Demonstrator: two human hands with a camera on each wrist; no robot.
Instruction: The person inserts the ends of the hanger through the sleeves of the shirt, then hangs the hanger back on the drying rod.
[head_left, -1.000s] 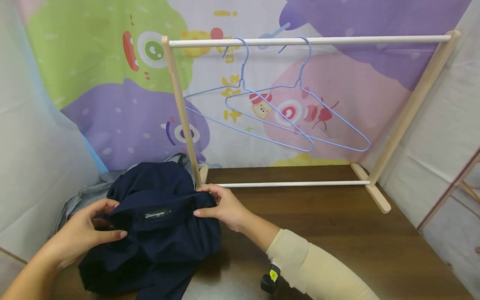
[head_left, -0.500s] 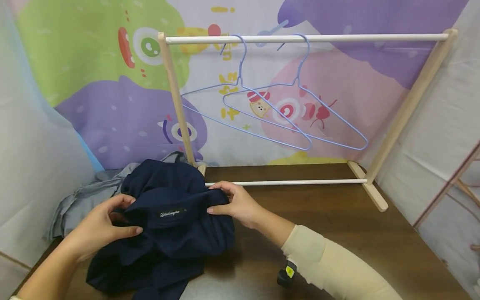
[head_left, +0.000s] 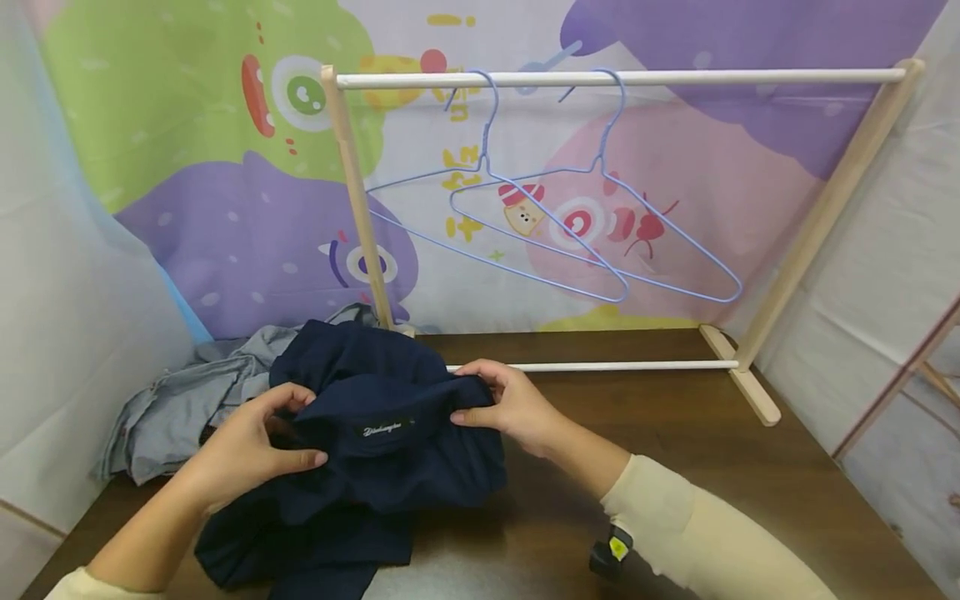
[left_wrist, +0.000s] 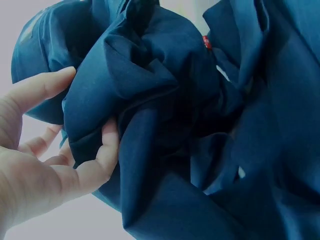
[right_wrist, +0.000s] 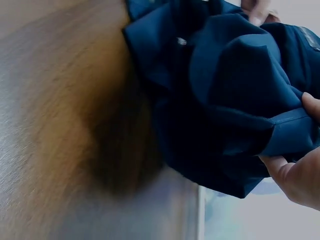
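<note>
A crumpled navy shirt (head_left: 390, 475) with a lettered neck label (head_left: 386, 428) is held up over the table, its lower folds lying on the wood. My left hand (head_left: 243, 454) grips the left side of its collar area, thumb in front. On the other side of the label, my right hand (head_left: 517, 408) pinches the cloth between thumb and fingers. In the left wrist view, the left hand (left_wrist: 55, 160) has fingers around a fold, and a small red tag (left_wrist: 206, 42) shows. The right wrist view shows the right hand (right_wrist: 300, 175) at the shirt's edge.
A wooden rack (head_left: 825, 208) with a white top bar (head_left: 712, 77) stands at the back. Two blue wire hangers (head_left: 551, 221) (head_left: 675, 242) hang from it. Grey-blue denim clothing (head_left: 172, 417) lies at the left, behind the shirt. The brown tabletop (head_left: 675, 467) extends rightward.
Both hands have moved to the right, carrying the shirt's collar area with them. More of the denim clothing behind is uncovered. The hangers have kept their places on the bar.
</note>
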